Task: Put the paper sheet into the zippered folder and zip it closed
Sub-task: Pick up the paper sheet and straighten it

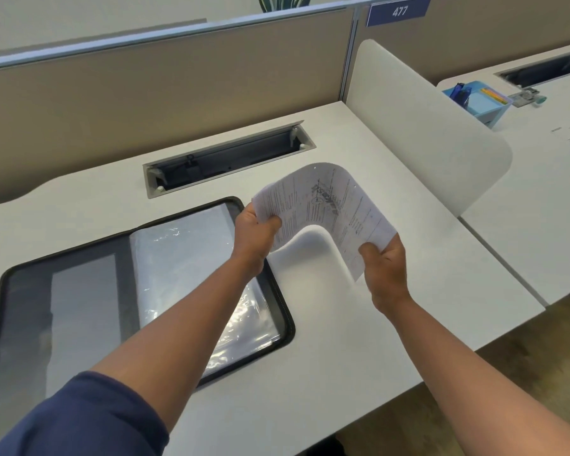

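Open folder (pixel 139 291) on desk (pixel 359 340), paper sheet (pixel 326 209) held right of it

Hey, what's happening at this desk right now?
A person is holding a printed paper sheet in the air with both hands: the left hand grips one end and the right hand pinches the other, so it arches upward between them. A black zippered folder lies open on the white desk to the left, with clear plastic sleeves showing. The sheet is not in the folder yet.
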The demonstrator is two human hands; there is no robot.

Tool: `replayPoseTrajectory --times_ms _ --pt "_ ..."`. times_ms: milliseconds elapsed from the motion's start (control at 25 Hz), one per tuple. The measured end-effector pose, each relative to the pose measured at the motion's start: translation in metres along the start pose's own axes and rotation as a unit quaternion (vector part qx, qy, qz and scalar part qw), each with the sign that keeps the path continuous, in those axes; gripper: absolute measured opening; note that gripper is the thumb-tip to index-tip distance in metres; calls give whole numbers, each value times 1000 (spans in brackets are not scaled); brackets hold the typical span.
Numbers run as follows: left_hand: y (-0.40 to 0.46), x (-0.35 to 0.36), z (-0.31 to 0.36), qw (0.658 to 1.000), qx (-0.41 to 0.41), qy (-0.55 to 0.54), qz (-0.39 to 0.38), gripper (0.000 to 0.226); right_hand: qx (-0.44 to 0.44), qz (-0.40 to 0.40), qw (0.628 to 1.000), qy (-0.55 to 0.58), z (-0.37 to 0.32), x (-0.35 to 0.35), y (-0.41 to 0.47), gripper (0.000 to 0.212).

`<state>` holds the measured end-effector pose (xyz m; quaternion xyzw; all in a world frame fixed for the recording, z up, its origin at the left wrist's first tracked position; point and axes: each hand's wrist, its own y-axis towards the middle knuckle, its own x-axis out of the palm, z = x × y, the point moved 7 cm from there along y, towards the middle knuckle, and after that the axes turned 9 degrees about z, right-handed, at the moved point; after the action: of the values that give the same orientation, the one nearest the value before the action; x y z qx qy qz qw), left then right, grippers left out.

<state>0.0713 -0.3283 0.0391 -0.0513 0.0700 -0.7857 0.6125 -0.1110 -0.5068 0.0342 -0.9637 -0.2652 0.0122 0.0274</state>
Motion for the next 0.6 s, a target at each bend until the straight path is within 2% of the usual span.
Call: replayPoseTrajectory --times_ms 120,240,480,600 --pt "-6 1 -5 1000 12 27 2 43 3 -23 999 -30 4 9 -5 46" --pt "-8 1 2 999 29 28 10 33 0 -16 999 -32 4 11 -5 43" --pt "-9 2 -24 999 -48 9 19 32 57 7 997 -58 23 7 -14 32" --pt "-6 3 -28 999 -40 26 -5 26 60 8 996 -63 20 8 -16 37"
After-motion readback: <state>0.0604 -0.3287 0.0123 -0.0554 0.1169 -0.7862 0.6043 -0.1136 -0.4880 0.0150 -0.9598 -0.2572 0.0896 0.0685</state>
